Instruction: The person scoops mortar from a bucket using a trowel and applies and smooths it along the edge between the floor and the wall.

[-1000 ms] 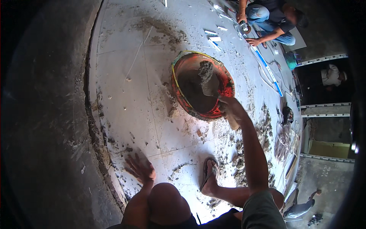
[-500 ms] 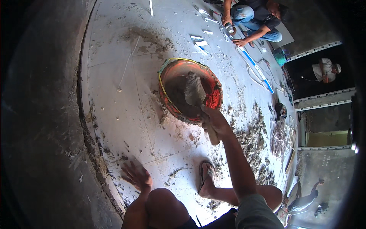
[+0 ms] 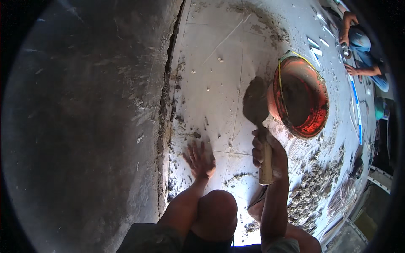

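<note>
Pale tiled floor [image 3: 211,111] spans the middle of the view, edged at left by a ragged gap [image 3: 165,90] and a dark grey surface [image 3: 88,126]. Rubble [image 3: 314,189] lies scattered at lower right; at upper right, a co-worker's hand [image 3: 351,69] is at the end of a blue-and-white strip [image 3: 358,111].

Change noted: the trowel [image 3: 255,103] is now clear of the bucket [image 3: 313,120]. Half a second ago its blade was over the bucket's mouth, bearing grey mix; now it is left of the rim, above tile. Blade and bucket wall are very near; contact cannot be told. Blade face looks dark and lumpy, so probably loaded; amount unreadable in shade.

Right hand [image 3: 277,156]: fingers wrapped round the trowel's tan handle, blade pointing away from the person. Left hand [image 3: 200,162]: palm down on the tile, fingers spread, holding nothing; same pose as in the earlier frames.

Bucket stands on the floor right of the blade, dark mix [image 3: 297,99] inside. It sits further right in view, but floor marks shift likewise: attributed to head turn.

Reading: scooping appears done for this load, carrying under way.
</note>
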Demonstrator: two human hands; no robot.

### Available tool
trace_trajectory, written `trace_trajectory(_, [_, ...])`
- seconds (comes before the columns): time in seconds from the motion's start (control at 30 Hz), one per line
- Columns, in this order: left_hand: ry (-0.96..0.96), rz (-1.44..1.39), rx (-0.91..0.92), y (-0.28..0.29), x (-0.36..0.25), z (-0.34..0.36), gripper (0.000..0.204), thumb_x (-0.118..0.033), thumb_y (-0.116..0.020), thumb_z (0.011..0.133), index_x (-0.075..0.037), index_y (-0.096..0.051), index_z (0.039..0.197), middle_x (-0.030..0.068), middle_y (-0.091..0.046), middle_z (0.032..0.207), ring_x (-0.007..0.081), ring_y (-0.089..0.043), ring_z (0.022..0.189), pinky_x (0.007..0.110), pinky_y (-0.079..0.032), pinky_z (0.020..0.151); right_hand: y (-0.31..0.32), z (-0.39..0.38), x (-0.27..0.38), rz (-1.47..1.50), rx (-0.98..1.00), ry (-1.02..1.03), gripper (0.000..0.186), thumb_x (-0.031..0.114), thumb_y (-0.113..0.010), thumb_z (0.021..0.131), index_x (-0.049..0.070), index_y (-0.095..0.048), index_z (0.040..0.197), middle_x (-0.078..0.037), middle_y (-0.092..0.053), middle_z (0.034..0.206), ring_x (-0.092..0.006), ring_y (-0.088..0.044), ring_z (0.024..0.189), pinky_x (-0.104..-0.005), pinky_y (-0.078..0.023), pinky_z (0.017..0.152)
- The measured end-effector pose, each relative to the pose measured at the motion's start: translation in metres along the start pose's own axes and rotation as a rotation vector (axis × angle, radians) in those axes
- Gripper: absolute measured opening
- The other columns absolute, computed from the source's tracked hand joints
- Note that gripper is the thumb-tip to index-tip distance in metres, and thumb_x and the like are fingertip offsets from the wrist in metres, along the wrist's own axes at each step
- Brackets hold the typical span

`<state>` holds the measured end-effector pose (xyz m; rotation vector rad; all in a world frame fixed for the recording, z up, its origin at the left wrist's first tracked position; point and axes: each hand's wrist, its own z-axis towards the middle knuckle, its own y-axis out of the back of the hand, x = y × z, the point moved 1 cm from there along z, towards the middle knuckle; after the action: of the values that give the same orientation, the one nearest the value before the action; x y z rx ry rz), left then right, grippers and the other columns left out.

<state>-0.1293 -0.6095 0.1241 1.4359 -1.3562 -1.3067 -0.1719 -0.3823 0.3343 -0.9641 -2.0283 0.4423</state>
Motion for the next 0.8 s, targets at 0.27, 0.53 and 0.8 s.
trace_trajectory(0.27, [0.020, -0.092, 0.053, 0.001, -0.013, -0.001, 0.074, -0.046, -0.050, 0.086, -0.015, -0.035, 0.152, 0.0164, -0.015, 0.162, 0.0379, -0.005, 0.151, 0.065, 0.006, 0.116, -0.031, 0.012, 0.027, -0.078, -0.359, 0.737, 0.044, 0.035, -0.040, 0.105, 0.003, -0.046, 0.134, -0.003, -0.050, 0.085, -0.0091, -0.046, 0.059, -0.0244, -0.039, 0.049])
trace_trajectory(0.53, [0.105, -0.398, -0.034, -0.054, 0.019, -0.016, 0.081, -0.049, -0.054, 0.085, -0.016, -0.028, 0.155, 0.0159, -0.016, 0.162, 0.0373, -0.006, 0.151, 0.065, 0.001, 0.116, -0.086, 0.133, -0.161, -0.410, -0.343, 0.711, 0.030, 0.022, -0.048, 0.103, 0.006, -0.046, 0.128, -0.007, -0.058, 0.100, -0.0152, -0.059, 0.081, -0.0286, -0.052, 0.066])
trace_trajectory(0.8, [0.017, -0.120, 0.051, -0.050, 0.006, -0.018, 0.091, -0.061, -0.053, 0.083, -0.015, -0.024, 0.156, 0.0145, -0.022, 0.160, 0.0360, -0.011, 0.150, 0.063, 0.001, 0.118, -0.085, 0.142, -0.150, -0.290, -0.147, 0.257, 0.035, 0.026, -0.049, 0.102, 0.007, -0.048, 0.132, -0.003, -0.059, 0.089, -0.0125, -0.057, 0.063, -0.0286, -0.049, 0.055])
